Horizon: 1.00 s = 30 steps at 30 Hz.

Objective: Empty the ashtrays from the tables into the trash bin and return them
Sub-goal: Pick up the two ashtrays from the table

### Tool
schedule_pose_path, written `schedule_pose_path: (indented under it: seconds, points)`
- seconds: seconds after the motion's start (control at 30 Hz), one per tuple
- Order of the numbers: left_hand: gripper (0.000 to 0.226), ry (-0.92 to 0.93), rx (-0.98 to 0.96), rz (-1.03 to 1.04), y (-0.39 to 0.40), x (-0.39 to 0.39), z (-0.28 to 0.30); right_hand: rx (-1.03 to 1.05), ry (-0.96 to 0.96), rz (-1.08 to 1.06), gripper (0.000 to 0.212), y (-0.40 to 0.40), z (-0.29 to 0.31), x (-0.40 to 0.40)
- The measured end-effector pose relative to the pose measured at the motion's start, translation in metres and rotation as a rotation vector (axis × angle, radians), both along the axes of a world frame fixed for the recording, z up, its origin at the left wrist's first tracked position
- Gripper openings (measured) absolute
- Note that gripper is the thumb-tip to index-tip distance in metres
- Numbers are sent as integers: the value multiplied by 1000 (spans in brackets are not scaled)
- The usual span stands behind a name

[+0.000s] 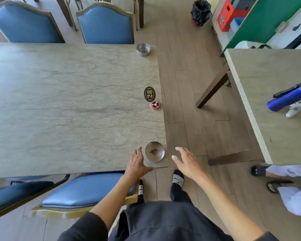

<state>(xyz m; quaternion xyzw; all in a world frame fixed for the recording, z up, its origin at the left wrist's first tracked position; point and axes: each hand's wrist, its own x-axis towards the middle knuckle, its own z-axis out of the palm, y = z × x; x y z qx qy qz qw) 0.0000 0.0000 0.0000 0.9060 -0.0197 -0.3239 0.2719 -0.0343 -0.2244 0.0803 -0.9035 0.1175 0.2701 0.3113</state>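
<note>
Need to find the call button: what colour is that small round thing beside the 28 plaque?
Red rim, black face with white dots, clearest in the head view.

A shiny metal ashtray (154, 151) with a bit of brown ash in it sits at the near corner of the big table (68, 105). The left hand (137, 162) is just beside it, fingers straight. The right hand (186, 161) is spread over the floor, near the table edge. Another ashtray (143, 49) sits at the far corner. A black trash bin (201, 12) stands far off.
</note>
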Motion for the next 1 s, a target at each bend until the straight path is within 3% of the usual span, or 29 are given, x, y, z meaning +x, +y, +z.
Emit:
schedule_pose_path:
  seconds: [0.2, 0.47, 0.73, 1.0]
  points:
    - [132, -34, 97, 221, -46, 4, -19, 15, 51, 56, 52, -36, -5, 34]
    - [125, -142, 276, 503, -102, 6, -35, 38, 99, 230, 50, -112, -21, 76]
    - [112, -105, 134, 682, -128, 21, -9, 94, 77, 268, 47, -179, -21, 122]
    - [113, -259, -59, 754, -148, 70, 40, 151, 57, 337, 47, -167, -23, 186]
